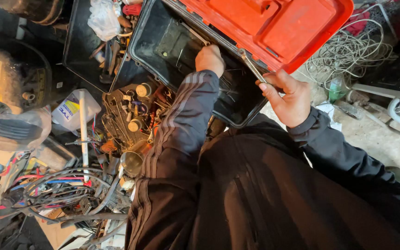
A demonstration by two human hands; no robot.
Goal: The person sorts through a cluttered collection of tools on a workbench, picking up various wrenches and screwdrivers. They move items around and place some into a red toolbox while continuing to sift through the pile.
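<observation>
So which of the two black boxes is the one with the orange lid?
The toolbox the left hand reaches into; its orange lid stands open. The black tray beside it has none.

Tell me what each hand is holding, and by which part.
The right hand grips a metal wrench by one end. The left hand reaches into the black toolbox; any hold there cannot be told.

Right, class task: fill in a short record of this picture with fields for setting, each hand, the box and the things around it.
Setting: cluttered workshop floor, seen from above
Left hand: reaching inside the toolbox
Right hand: grip closed on a metal wrench at the box rim
Toolbox: black tub, open, orange lid raised
Left of box: loose tools, tangled cables, white jug
Right of box: coil of pale wire
</observation>
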